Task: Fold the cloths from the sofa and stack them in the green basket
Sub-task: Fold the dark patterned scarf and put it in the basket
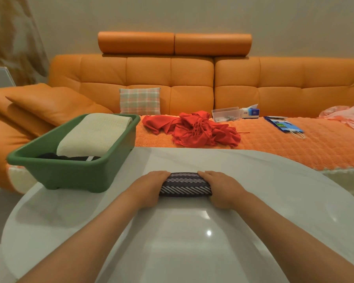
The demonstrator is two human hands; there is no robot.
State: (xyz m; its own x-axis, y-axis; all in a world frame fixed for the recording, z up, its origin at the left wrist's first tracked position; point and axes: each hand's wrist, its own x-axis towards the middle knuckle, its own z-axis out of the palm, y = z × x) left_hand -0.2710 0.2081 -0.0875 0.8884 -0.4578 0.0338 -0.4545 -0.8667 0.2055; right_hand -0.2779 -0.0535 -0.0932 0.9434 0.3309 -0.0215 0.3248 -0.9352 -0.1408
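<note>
A folded dark cloth with white diagonal stripes [185,184] lies on the white table [192,231] in front of me. My left hand [149,185] grips its left end and my right hand [223,186] grips its right end, fingers curled over the edges. The green basket [70,174] stands on the table's left corner; it holds a folded cream cloth [94,135] on top of a dark one [70,157]. A crumpled red fringed cloth [194,128] lies on the sofa seat beyond the table. A pink cloth [347,117] lies at the sofa's far right.
The orange sofa [192,78] runs along the wall, with a plaid cushion [140,101]. A clear plastic box [226,114], a tissue box [251,113] and a blue paper bag [284,125] sit on the seat cover.
</note>
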